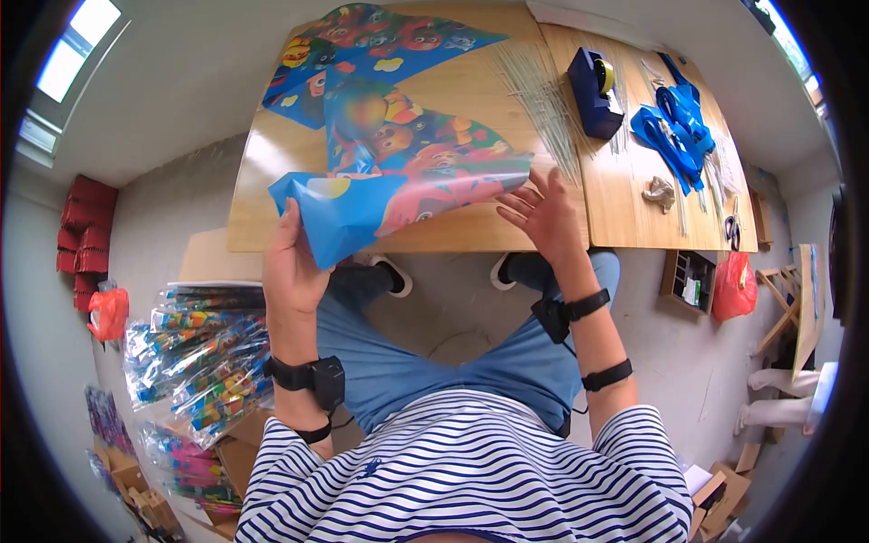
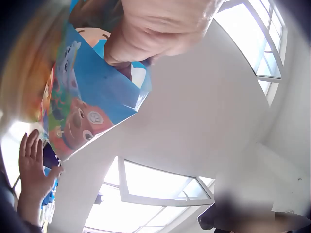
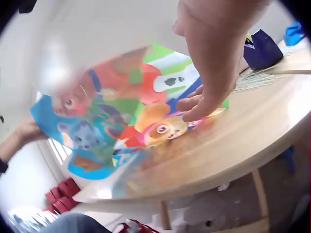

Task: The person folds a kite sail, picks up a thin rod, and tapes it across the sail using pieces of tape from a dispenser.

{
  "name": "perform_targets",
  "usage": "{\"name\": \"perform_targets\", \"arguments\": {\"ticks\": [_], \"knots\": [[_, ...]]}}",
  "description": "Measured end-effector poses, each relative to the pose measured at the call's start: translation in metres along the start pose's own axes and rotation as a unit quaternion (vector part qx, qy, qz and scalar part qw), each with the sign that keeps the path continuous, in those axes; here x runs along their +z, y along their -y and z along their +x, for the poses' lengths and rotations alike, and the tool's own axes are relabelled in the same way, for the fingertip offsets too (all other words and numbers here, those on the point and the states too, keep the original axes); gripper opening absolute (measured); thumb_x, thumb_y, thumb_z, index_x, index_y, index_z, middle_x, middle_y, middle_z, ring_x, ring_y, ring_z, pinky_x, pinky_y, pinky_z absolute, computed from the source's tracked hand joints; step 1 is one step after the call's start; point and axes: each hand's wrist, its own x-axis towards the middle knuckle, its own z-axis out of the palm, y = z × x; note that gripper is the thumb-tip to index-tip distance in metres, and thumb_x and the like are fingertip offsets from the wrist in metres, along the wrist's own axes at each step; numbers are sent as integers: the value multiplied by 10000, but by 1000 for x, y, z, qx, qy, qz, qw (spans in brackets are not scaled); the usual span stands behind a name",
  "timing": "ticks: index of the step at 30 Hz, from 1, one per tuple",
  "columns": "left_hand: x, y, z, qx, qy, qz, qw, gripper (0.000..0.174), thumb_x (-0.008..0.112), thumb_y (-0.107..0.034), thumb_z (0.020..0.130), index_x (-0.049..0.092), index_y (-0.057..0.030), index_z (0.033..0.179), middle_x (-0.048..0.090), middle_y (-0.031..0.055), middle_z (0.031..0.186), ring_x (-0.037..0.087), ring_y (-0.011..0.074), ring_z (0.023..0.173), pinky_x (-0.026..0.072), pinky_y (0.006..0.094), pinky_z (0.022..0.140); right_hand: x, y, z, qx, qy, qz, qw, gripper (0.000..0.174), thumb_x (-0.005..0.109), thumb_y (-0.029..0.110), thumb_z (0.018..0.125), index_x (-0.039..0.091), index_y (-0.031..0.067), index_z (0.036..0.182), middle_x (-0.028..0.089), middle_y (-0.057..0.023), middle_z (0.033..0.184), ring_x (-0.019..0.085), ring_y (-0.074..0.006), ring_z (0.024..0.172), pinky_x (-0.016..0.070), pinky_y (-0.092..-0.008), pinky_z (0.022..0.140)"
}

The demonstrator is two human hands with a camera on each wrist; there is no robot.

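A printed cartoon sheet (image 1: 434,185) with blue edges is lifted off the table's near side, its near edge folded over. My left hand (image 1: 297,267) pinches its left corner between thumb and fingers; in the left wrist view the left hand (image 2: 160,34) grips the blue corner (image 2: 104,73). At the sheet's right end my right hand (image 1: 550,217) has its fingers spread and holds nothing. The right wrist view has the right hand (image 3: 214,63) beside the printed side (image 3: 131,107); whether it touches is unclear. More printed sheet (image 1: 362,45) lies behind.
On the wooden table (image 1: 625,217) are thin sticks (image 1: 534,100), a tape dispenser (image 1: 595,95), blue ribbon (image 1: 674,127), a crumpled piece (image 1: 660,194) and scissors (image 1: 732,232). Wrapped packs (image 1: 204,353) lie at lower left; a red bag (image 1: 735,287) and dark box (image 1: 688,282) stand right.
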Motion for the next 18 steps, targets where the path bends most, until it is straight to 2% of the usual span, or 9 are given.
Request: {"name": "perform_targets", "arguments": {"ticks": [3, 4, 7, 8, 11, 12, 13, 17, 18], "knots": [[-23, 0, -6, -57, 26, -66, 996, 393, 509, -293, 1063, 531, -15, 1340, 666, 144, 1258, 700, 290, 1073, 632, 425, 818, 28, -8, -30, -1, 108, 70, 992, 866, 501, 673, 959, 334, 40, 1525, 556, -191, 1371, 567, -338, 1261, 451, -509, 1082], [-26, 2, -10, -68, 42, -94, 992, 410, 507, -285, 1065, 522, 2, 1358, 652, 159, 1285, 679, 302, 1121, 603, 446, 895, 22, -18, -30, -2, 162, 44, 986, 832, 523, 644, 961, 364, 31, 1502, 552, -170, 1394, 573, -333, 1252, 453, -503, 1085], [-17, 4, -15, -67, 22, -136, 988, 426, 517, -293, 1061, 494, -7, 1376, 605, 153, 1355, 626, 286, 1197, 503, 465, 1055, 43, -33, -47, -25, 195, -62, 979, 717, 659, 503, 936, 466, 20, 1429, 592, -131, 1367, 591, -300, 1228, 462, -455, 1074], [-17, 2, -14, -54, 29, -122, 991, 431, 517, -296, 1061, 493, -4, 1377, 602, 155, 1360, 626, 289, 1196, 502, 464, 1056, 55, -22, -58, 0, 232, -18, 973, 565, 775, 257, 871, 565, 10, 1333, 655, -101, 1270, 617, -240, 1174, 464, -375, 1048], [-20, -10, -13, -27, 65, -90, 993, 439, 516, -304, 1062, 498, 4, 1373, 602, 158, 1361, 627, 292, 1194, 502, 459, 1053, 71, -2, -69, -36, 214, -150, 965, 398, 816, 113, 802, 690, 56, 1175, 713, -44, 1098, 637, -158, 1066, 480, -350, 982], [-21, -17, -17, -25, 90, -88, 992, 437, 515, -308, 1062, 505, 6, 1365, 607, 158, 1352, 626, 290, 1195, 504, 457, 1048, 86, 7, -79, -74, 200, -188, 959, 365, 827, 88, 793, 708, 48, 1136, 722, -24, 1050, 637, -124, 1004, 493, -302, 922], [-21, -22, -22, -23, 114, -86, 990, 436, 515, -312, 1062, 511, 7, 1358, 613, 157, 1344, 625, 287, 1195, 506, 455, 1044, 93, 15, -87, -62, 204, -198, 957, 373, 829, 85, 792, 706, 43, 1141, 721, -18, 1047, 637, -120, 993, 498, -298, 910], [-33, -11, -50, 23, 52, 81, 995, 331, 526, -226, 1048, 553, -17, 1303, 669, 113, 1227, 651, 230, 1144, 539, 400, 990, 85, 20, -115, 2, 187, -264, 946, 316, 810, 77, 828, 712, 19, 1123, 716, 12, 1019, 639, -89, 922, 516, -270, 861], [-48, -4, -54, 8, 10, 152, 988, 324, 543, -206, 1030, 552, -23, 1297, 669, 96, 1223, 671, 205, 1100, 575, 376, 915, 76, 14, -119, 49, 185, -301, 934, 288, 802, 82, 840, 719, 17, 1108, 718, 15, 1007, 636, -84, 936, 513, -269, 865]]}}
